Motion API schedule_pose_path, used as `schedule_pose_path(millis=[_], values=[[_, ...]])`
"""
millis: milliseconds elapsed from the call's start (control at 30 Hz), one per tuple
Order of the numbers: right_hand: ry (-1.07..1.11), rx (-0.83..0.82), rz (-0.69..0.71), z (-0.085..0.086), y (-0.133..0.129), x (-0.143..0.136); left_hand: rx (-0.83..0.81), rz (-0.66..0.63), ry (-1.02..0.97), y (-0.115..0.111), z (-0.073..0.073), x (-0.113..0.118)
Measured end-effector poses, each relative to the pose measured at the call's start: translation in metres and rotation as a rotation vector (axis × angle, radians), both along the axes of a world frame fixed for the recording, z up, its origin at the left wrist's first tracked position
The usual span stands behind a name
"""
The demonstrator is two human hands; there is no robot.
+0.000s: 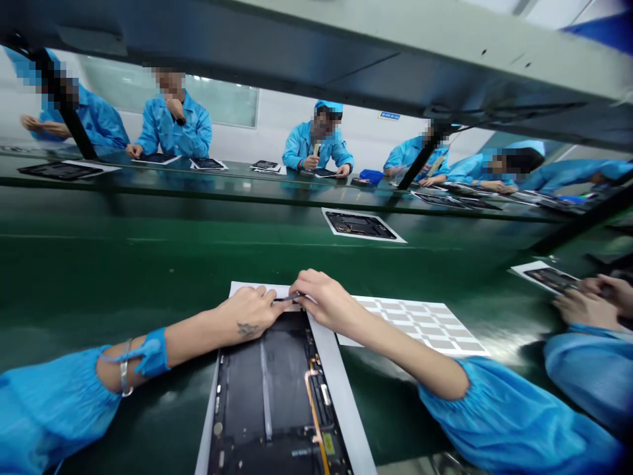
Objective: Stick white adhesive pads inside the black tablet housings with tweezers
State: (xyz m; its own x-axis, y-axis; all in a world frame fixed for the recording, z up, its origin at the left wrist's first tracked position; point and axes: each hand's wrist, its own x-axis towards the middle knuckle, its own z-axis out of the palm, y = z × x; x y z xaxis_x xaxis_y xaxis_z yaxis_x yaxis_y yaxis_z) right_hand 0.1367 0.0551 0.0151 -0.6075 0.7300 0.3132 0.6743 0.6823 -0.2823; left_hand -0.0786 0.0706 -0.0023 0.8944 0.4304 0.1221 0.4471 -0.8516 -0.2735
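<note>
Seemingly midway through the work, an uncovered tablet (289, 389) lies at six o'clock in the head view, inner parts seated, top edge apparently unfinished. There, the right hand (324, 297) pinches a thin strip (287, 298); the left hand (252, 310) curls alongside, its grip unclear.

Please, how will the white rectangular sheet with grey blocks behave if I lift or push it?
The white rectangular sheet with grey blocks looks as thin as paper, so it would probably bend and feel light. It lies flat on the shiny green table, so a push would likely slide it, not tip it.
</note>
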Motion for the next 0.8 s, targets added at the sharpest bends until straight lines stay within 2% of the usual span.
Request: schedule_pose_path(millis=[100, 200, 400, 533, 667, 733, 800], values=[[-0.264, -0.016, 0.082, -0.001, 0.009, -0.011, -0.100, -0.004, -0.183, 0.006, -0.008, -0.017], [-0.387, -0.038, 0.125, 0.003, 0.014, -0.020, -0.157, -0.011, -0.289, 0.010, -0.014, -0.028], [-0.592, -0.030, 0.172, 0.015, 0.017, -0.035, -0.148, -0.035, -0.292, 0.010, -0.019, -0.025], [-0.707, -0.042, 0.183, 0.023, 0.017, -0.030, -0.127, -0.068, -0.293, 0.009, -0.018, -0.024], [-0.684, -0.155, 0.129, 0.026, 0.020, -0.008, -0.106, -0.080, -0.273, 0.008, -0.016, -0.023], [-0.562, -0.181, 0.095, 0.021, 0.019, 0.003, -0.082, -0.085, -0.272, 0.007, -0.017, -0.022], [-0.389, -0.123, 0.034, 0.011, 0.014, 0.011, -0.066, -0.092, -0.287, 0.007, -0.018, -0.022]])
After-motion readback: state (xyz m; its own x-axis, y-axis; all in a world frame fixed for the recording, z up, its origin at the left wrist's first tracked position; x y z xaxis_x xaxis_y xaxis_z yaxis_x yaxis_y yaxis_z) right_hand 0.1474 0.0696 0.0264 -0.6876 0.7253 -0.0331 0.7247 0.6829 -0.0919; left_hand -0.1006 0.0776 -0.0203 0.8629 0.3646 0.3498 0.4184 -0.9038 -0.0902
